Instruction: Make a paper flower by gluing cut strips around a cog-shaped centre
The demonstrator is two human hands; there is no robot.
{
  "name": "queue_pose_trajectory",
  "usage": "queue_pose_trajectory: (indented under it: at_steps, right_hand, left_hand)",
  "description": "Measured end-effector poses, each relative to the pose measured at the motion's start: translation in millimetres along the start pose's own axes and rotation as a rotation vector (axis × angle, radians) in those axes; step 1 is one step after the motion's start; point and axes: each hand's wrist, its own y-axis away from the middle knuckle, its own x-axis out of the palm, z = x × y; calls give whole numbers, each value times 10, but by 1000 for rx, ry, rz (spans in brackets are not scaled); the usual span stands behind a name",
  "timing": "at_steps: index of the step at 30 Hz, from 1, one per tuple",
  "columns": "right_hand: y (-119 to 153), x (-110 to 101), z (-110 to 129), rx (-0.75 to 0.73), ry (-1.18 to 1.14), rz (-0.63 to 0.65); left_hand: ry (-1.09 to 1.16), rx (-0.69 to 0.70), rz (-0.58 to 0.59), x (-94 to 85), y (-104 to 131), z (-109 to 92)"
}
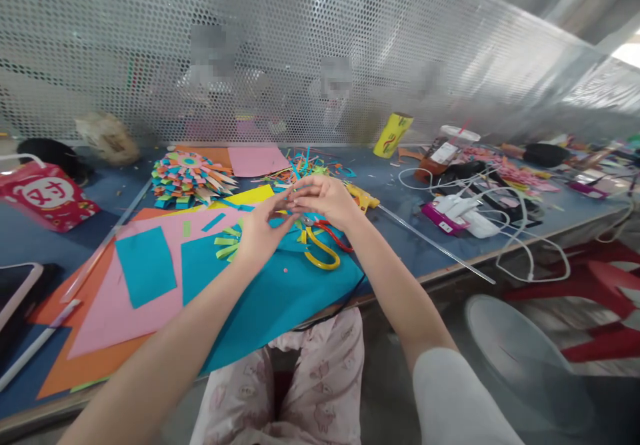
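Observation:
My left hand (265,228) and my right hand (325,200) meet above the blue sheet, their fingertips pinched together. Whatever they hold between them is too small and hidden to make out. Under my right hand lie scissors (324,258) with yellow and red handles. Beside my left wrist sits a fringed green paper piece (227,244). A narrow blue paper strip (235,205) lies by the left fingers. The large blue sheet (280,298) overlaps a pink sheet (100,312), on which a smaller blue rectangle (146,266) rests. Farther back stands a colourful fringed paper flower (187,175).
Paper scraps (310,162) are heaped behind my hands. A yellow glue gun (363,197) and a clear stick (435,242) lie to the right, near a power strip (445,217) with white cables. At the left are a red package (47,195) and a white pen (40,345). A perforated metal screen (280,52) runs behind.

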Motion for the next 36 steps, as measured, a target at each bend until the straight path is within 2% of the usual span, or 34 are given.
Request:
queue_pose_trajectory:
  at_steps: [5, 11, 13, 16, 19, 21, 24, 27, 30, 33, 36]
  right_hand:
    - [32, -19, -116, -23, -83, 71]
    - [92, -128, -97, 90, -173, 183]
    - [107, -134, -89, 113, -188, 236]
    - [121, -131, -94, 109, -209, 291]
    - [112, -150, -109, 121, -209, 247]
    - [84, -189, -126, 140, -202, 156]
    - [19, -273, -174, 152, -175, -49]
    - [-40, -332, -228, 134, -163, -194]
    - [-55, -321, -247, 84, -191, -205]
    - [-31, -262, -234, 33, -260, -118]
    - [2, -209, -223, 11, -308, -27]
  left_hand:
    - [78, -145, -19, 11, 16, -23]
    - [-1, -108, -25, 13, 17, 3]
    - [34, -133, -25, 0, 11, -20]
    - [58, -209, 40, -30, -4, -77]
    - [54, -254, 46, -58, -27, -131]
    - [64, -253, -30, -82, -46, -165]
    - [78, -231, -182, -131, -76, -206]
    - [71, -224, -256, -157, -93, -188]
    - [82, -297, -165, -118, -79, -99]
    - [156, -369, -32, -35, -40, -8]
    - [224, -377, 25, 33, -5, 21]
